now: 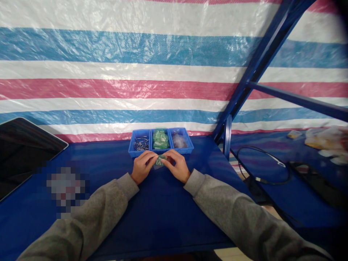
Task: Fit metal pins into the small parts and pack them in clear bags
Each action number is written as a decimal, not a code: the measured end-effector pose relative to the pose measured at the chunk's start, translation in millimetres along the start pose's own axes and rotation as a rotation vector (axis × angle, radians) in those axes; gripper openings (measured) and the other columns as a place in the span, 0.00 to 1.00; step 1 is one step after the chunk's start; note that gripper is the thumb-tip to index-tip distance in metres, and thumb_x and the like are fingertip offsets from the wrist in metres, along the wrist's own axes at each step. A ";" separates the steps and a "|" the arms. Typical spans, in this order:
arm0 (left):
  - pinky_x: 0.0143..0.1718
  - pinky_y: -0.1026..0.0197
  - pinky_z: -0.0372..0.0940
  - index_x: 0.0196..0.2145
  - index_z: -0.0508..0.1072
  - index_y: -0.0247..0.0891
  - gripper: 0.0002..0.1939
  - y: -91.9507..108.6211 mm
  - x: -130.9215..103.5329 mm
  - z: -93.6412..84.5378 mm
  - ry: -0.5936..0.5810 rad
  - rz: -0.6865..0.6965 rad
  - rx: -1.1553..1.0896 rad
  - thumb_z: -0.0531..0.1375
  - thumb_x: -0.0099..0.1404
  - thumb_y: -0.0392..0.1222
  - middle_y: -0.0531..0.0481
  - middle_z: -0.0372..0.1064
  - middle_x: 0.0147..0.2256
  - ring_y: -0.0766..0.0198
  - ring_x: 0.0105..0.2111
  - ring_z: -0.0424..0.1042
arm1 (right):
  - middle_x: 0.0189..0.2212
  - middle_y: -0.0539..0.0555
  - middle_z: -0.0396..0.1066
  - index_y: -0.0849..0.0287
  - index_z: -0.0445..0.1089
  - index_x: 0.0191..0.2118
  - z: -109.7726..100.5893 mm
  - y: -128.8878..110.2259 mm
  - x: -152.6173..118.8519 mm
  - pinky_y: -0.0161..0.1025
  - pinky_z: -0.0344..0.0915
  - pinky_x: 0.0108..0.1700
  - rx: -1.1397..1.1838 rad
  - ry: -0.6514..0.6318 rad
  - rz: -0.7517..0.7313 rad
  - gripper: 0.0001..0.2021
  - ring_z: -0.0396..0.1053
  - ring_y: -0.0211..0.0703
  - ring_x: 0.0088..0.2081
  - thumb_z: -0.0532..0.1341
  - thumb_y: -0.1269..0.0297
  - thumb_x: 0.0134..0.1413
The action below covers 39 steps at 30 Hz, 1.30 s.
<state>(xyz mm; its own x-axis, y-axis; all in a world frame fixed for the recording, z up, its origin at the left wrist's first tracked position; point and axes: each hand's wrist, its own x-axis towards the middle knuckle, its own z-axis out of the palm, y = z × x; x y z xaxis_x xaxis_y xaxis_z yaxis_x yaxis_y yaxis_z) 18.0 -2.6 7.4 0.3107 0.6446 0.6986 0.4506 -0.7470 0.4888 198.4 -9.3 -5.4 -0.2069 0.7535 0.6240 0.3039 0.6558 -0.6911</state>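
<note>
Both hands meet in front of three blue bins, over the blue table. My left hand (143, 166) pinches the left side of a small green packet (160, 160) with clear plastic at its lower edge. On the packet's right side, my right hand (176, 165) grips it between thumb and fingers. Just behind, the left bin (141, 141) holds thin metal pieces, the middle bin (160, 139) holds green packets, and the right bin (179, 140) holds clear plastic bags.
A dark screen (24, 152) stands at the left of the table (163, 214). Blue metal bars (244, 87) rise at the right. Beyond them lie a looped black cable (262, 181), a dark flat object (315, 181) and some plastic bags (328, 141).
</note>
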 end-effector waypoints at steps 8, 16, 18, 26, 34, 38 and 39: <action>0.26 0.67 0.62 0.42 0.71 0.35 0.12 -2.6 -0.3 1.9 -0.031 -0.127 -0.007 0.58 0.61 0.42 0.51 0.70 0.29 0.71 0.22 0.65 | 0.26 0.51 0.63 0.59 0.67 0.29 0.5 0.6 -1.0 0.35 0.59 0.29 -0.015 0.047 0.020 0.09 0.60 0.37 0.26 0.55 0.61 0.58; 0.26 0.67 0.59 0.28 0.74 0.34 0.11 0.6 1.0 1.0 -0.086 -0.042 0.043 0.57 0.63 0.43 0.52 0.68 0.22 0.70 0.22 0.65 | 0.25 0.51 0.65 0.59 0.68 0.27 -0.6 0.0 -0.5 0.35 0.60 0.31 -0.009 0.063 0.029 0.11 0.62 0.37 0.27 0.56 0.61 0.57; 0.26 0.67 0.59 0.26 0.73 0.34 0.12 0.7 1.0 -0.1 -0.093 -0.046 0.041 0.57 0.63 0.43 0.52 0.67 0.21 0.70 0.22 0.64 | 0.26 0.52 0.66 0.59 0.70 0.30 -0.7 0.9 -0.9 0.35 0.61 0.30 -0.004 0.044 0.037 0.10 0.62 0.37 0.27 0.55 0.62 0.58; 0.19 0.69 0.56 0.37 0.72 0.34 0.10 -7.3 2.9 1.4 0.019 -0.224 -0.150 0.57 0.62 0.43 0.57 0.61 0.16 0.73 0.15 0.59 | 0.37 0.55 0.66 0.55 0.63 0.50 1.0 6.1 -5.6 0.37 0.65 0.32 0.051 0.041 0.007 0.14 0.64 0.37 0.28 0.52 0.68 0.59; 0.18 0.71 0.57 0.48 0.63 0.35 0.18 -7.2 0.6 3.3 -0.032 -0.315 -0.360 0.59 0.61 0.41 0.60 0.59 0.17 0.74 0.15 0.58 | 0.40 0.55 0.63 0.53 0.70 0.44 2.8 9.5 -5.7 0.37 0.65 0.38 -0.013 0.018 -0.062 0.11 0.66 0.39 0.33 0.55 0.70 0.56; 0.20 0.69 0.60 0.43 0.69 0.34 0.13 -6.8 -0.6 0.9 -0.059 -0.271 -0.331 0.56 0.63 0.42 0.57 0.62 0.19 0.72 0.17 0.61 | 0.38 0.54 0.65 0.55 0.70 0.42 2.7 9.4 -4.5 0.37 0.65 0.35 -0.008 0.036 -0.026 0.09 0.65 0.38 0.31 0.56 0.69 0.56; 0.21 0.69 0.60 0.43 0.70 0.33 0.13 -6.3 -0.9 0.0 -0.074 -0.257 -0.317 0.54 0.64 0.43 0.55 0.63 0.20 0.72 0.18 0.62 | 0.38 0.55 0.65 0.55 0.70 0.41 2.3 8.4 -4.0 0.37 0.65 0.35 -0.007 0.043 -0.020 0.08 0.65 0.38 0.31 0.56 0.68 0.56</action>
<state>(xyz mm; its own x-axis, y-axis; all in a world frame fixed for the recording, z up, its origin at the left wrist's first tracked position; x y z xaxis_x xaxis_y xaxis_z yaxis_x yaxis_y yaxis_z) 14.8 1.5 3.7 0.2867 0.8178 0.4990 0.2452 -0.5661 0.7870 199.6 -6.7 -14.4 -0.1726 0.7377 0.6527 0.3071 0.6699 -0.6759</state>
